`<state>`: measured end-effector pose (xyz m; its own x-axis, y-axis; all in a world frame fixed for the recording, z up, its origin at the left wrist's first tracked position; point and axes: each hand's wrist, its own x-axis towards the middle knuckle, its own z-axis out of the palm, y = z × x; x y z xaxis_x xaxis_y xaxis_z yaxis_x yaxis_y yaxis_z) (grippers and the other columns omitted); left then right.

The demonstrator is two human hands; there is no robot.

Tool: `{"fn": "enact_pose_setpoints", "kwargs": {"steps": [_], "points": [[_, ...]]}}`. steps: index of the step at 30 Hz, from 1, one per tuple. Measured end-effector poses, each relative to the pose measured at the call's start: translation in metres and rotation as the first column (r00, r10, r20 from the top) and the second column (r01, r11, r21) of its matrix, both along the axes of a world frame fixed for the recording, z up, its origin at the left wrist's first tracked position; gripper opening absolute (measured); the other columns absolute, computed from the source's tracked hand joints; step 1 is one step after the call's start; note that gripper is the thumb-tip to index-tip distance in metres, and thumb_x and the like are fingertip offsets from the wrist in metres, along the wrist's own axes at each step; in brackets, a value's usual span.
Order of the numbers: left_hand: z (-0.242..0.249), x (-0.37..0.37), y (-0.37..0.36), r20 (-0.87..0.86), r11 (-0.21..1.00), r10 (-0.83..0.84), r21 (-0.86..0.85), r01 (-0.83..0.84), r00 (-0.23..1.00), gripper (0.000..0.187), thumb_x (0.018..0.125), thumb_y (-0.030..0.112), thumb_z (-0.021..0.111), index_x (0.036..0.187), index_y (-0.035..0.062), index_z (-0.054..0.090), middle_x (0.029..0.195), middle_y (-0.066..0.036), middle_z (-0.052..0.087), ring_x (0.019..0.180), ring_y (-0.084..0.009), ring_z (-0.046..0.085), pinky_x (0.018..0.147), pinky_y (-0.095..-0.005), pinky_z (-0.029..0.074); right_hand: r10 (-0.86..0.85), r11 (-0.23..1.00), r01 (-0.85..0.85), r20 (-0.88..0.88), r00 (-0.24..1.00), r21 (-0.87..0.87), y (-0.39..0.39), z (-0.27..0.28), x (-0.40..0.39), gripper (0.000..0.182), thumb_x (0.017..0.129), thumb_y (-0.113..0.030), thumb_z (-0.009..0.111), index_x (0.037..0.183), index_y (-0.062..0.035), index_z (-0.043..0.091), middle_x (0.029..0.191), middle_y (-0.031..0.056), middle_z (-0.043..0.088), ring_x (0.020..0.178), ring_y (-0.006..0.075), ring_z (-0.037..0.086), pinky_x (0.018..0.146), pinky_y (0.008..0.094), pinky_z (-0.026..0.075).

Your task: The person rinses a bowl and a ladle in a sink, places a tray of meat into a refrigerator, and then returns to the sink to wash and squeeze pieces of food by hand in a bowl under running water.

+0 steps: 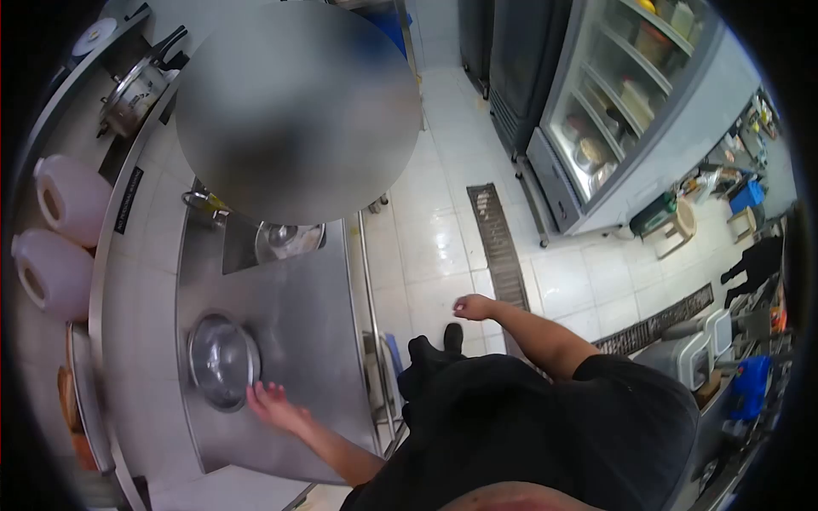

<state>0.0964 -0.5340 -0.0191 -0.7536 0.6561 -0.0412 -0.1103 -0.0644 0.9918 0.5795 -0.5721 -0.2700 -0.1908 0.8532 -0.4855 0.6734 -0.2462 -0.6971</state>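
Note:
A round metal mixing bowl [223,362] sits on the steel counter [298,315]. My left hand [277,407] is at the bowl's near right rim, fingers apart and stretched toward it, with the fingertips right at the edge. Over the floor, away from the counter, my right hand [474,307] hangs with its fingers curled in and no object showing in it. Farther up the counter is a sink [243,247] with metal bowls [285,242] inside. A blurred grey disc covers the area beyond the sink.
Two plastic jugs [55,272] and a pressure cooker [132,98] stand on the left shelf. A lit glass-front fridge [613,102] is at the upper right. Drain grates [497,243] run along the tiled floor. White lidded bins [682,362] stand at the right.

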Motion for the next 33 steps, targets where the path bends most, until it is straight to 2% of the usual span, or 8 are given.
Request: {"fn": "enact_pose_setpoints", "kwargs": {"steps": [4, 9, 13, 16, 17, 24, 27, 33], "points": [[0.032, 0.115, 0.116, -0.062, 0.973, -0.206, 0.097, 0.212, 0.976, 0.035, 0.100, 0.020, 0.060, 0.131, 0.0060, 0.055, 0.111, -0.006, 0.064, 0.088, -0.0133, 0.060, 0.077, -0.0282, 0.051, -0.184, 0.980, 0.197, 0.373, 0.909, 0.003, -0.045, -0.090, 0.172, 0.049, 0.086, -0.046, 0.065, 0.101, 0.0006, 0.072, 0.108, 0.0250, 0.071, 0.104, 0.0408, 0.067, 0.093, 0.0476, 0.052], [0.011, 0.293, 0.234, -0.157, 0.692, -0.699, 0.098, 0.715, 0.698, 0.040, 0.101, 0.019, 0.059, 0.137, 0.0058, 0.048, 0.113, -0.006, 0.063, 0.088, -0.0126, 0.060, 0.075, -0.0263, 0.051, -0.849, 0.390, 0.894, 0.291, 0.442, -0.220, -0.143, -0.066, 0.304, 0.029, 0.093, -0.027, 0.061, 0.101, 0.0002, 0.067, 0.081, 0.0133, 0.068, 0.066, 0.0241, 0.069, 0.052, 0.0408, 0.058], [0.003, 0.468, 0.269, -0.151, 0.417, -0.893, 0.078, 0.906, 0.424, 0.052, 0.101, 0.016, 0.059, 0.147, 0.0063, 0.036, 0.115, -0.007, 0.060, 0.086, -0.0129, 0.061, 0.074, -0.0262, 0.052, -0.902, 0.238, 0.923, 0.283, 0.325, -0.303, -0.232, -0.125, 0.351, 0.030, 0.096, -0.030, 0.062, 0.091, -0.0007, 0.063, 0.074, 0.0122, 0.064, 0.058, 0.0247, 0.062, 0.049, 0.0409, 0.055], [-0.018, 0.590, 0.296, -0.134, 0.273, -0.951, 0.053, 0.961, 0.278, 0.056, 0.100, 0.014, 0.059, 0.150, 0.0071, 0.033, 0.119, -0.008, 0.058, 0.087, -0.0130, 0.061, 0.073, -0.0267, 0.052, -0.944, -0.150, 0.851, 0.327, 0.027, -0.504, -0.253, -0.125, 0.338, 0.031, 0.098, -0.031, 0.060, 0.100, -0.0011, 0.067, 0.079, 0.0135, 0.068, 0.069, 0.0311, 0.068, 0.057, 0.0481, 0.056], [-0.021, 0.631, 0.306, -0.131, 0.232, -0.963, 0.051, 0.971, 0.237, 0.057, 0.100, 0.013, 0.059, 0.150, 0.0074, 0.033, 0.120, -0.009, 0.058, 0.088, -0.0130, 0.061, 0.073, -0.0269, 0.052, -0.985, -0.013, 0.916, 0.164, 0.057, -0.400, -0.297, -0.225, 0.330, 0.032, 0.095, -0.030, 0.062, 0.095, 0.0028, 0.065, 0.084, 0.0164, 0.068, 0.075, 0.0315, 0.069, 0.065, 0.0474, 0.059], [0.039, 0.866, 0.369, -0.215, -0.111, -0.969, -0.065, 0.992, -0.122, 0.050, 0.099, 0.015, 0.061, 0.145, 0.0076, 0.044, 0.129, -0.010, 0.055, 0.099, -0.0160, 0.061, 0.080, -0.0296, 0.054, -0.998, -0.042, 0.764, 0.068, 0.002, -0.644, -0.223, -0.135, 0.393, 0.037, 0.094, -0.031, 0.063, 0.113, 0.0009, 0.062, 0.091, 0.0156, 0.068, 0.076, 0.0321, 0.067, 0.065, 0.0464, 0.058], [0.063, 0.946, 0.418, -0.288, -0.154, -0.945, -0.033, 0.987, -0.157, 0.050, 0.098, 0.015, 0.061, 0.145, 0.0070, 0.045, 0.132, -0.011, 0.054, 0.104, -0.0171, 0.060, 0.083, -0.0314, 0.053, -0.935, -0.351, 0.682, 0.201, -0.292, -0.642, -0.166, -0.106, 0.479, 0.040, 0.095, -0.031, 0.062, 0.119, -0.0002, 0.059, 0.094, 0.0155, 0.068, 0.076, 0.0316, 0.067, 0.064, 0.0454, 0.058], [0.126, 1.100, 0.512, -0.362, -0.314, -0.888, 0.026, 0.949, -0.284, 0.057, 0.097, 0.020, 0.064, 0.148, 0.0059, 0.041, 0.135, -0.013, 0.052, 0.111, -0.0190, 0.058, 0.087, -0.0324, 0.053, -0.861, -0.418, 0.862, -0.179, -0.477, -0.286, -0.054, -0.038, 0.629, 0.030, 0.096, -0.031, 0.059, 0.117, -0.0086, 0.059, 0.099, 0.0091, 0.065, 0.081, 0.0211, 0.065, 0.065, 0.0405, 0.057]]}}
